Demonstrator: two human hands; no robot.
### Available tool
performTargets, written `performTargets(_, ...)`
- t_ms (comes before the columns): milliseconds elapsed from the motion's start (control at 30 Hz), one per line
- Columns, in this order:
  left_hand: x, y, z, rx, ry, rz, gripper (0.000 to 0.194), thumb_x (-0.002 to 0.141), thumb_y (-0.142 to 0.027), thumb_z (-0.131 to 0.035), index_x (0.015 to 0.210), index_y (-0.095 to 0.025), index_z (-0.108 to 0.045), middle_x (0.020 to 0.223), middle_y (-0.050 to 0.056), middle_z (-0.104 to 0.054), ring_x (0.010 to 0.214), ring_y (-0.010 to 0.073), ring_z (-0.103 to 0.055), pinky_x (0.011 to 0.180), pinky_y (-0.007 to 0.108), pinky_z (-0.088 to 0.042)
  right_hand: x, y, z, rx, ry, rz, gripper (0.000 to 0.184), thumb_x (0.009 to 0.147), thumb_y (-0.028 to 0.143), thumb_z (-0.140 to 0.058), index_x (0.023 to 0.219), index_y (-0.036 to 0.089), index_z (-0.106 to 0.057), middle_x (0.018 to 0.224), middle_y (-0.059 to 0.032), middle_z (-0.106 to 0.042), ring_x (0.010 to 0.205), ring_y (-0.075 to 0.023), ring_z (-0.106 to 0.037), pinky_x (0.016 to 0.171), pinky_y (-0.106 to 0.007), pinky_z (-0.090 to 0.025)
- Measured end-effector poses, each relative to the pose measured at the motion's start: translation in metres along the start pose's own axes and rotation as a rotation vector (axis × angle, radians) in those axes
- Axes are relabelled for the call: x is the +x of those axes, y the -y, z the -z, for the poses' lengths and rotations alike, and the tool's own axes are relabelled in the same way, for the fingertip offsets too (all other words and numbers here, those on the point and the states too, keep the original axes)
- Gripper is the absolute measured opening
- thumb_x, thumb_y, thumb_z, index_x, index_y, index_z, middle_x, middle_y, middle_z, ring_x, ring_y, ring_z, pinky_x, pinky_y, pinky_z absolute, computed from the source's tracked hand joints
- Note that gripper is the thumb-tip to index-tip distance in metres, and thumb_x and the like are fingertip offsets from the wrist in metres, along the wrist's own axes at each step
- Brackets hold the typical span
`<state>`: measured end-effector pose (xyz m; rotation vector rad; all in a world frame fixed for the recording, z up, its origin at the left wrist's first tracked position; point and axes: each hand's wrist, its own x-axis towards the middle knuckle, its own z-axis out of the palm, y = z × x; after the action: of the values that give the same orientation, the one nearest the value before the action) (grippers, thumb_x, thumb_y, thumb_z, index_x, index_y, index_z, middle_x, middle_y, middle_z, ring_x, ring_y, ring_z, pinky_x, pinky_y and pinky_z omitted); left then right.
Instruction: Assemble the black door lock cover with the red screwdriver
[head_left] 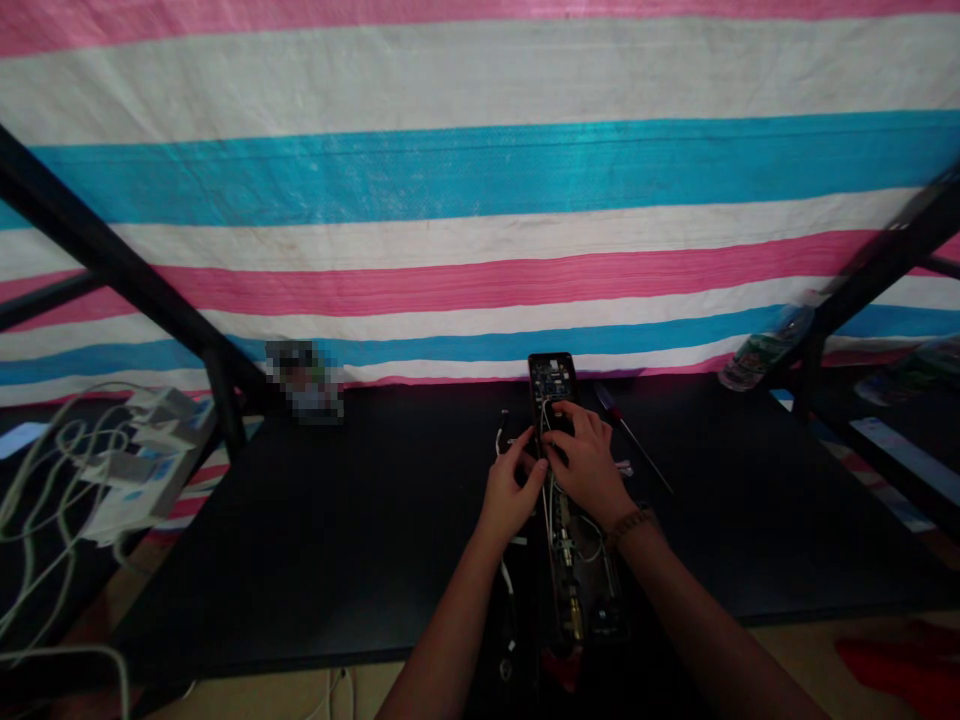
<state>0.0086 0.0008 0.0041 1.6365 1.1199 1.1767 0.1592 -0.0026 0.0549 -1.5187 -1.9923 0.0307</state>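
Note:
A long, narrow black device (pixel 556 600) lies opened on the black table, pointing away from me. Its far end shows a circuit board (pixel 553 376), and a brass fitting (pixel 575 618) sits near the close end. Thin white wires (pixel 549 505) run along its middle. My left hand (pixel 514 490) is at the device's left edge, thumb and fingers curled together. Across from it, my right hand (pixel 589 465) reaches over the device, fingers bent down by the white wires. What the fingertips of either hand pinch is hidden.
Right of the device lies a screwdriver (pixel 637 440). A loose cable (pixel 508 590) runs along its left side. A plastic bottle (pixel 769 345) leans at the back right, near the black frame. White power strips with plugs and cords (pixel 142 480) stand at the left. Behind hangs a striped sheet (pixel 450 180).

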Motion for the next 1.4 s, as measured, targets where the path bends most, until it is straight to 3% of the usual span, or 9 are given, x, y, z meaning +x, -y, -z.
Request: performTargets(1400,-0.0049,0.0021,-0.0022,0.049,-0.030,0.003,0.054,0.089,-0.030,-0.062,0.141,-0.016,-0.057,0.080,0.002,-0.066,0.074,0.0161,-0.059,0.077,0.029,-0.048,-0.0012,-0.0005,-0.0036,0.007,-0.018,-0.016,0.011,0.085,0.015,-0.065,0.086,0.023,-0.073,0.134,-0.0113,-0.055,0.121,-0.0329,-0.048,0.097,-0.052,-0.037)
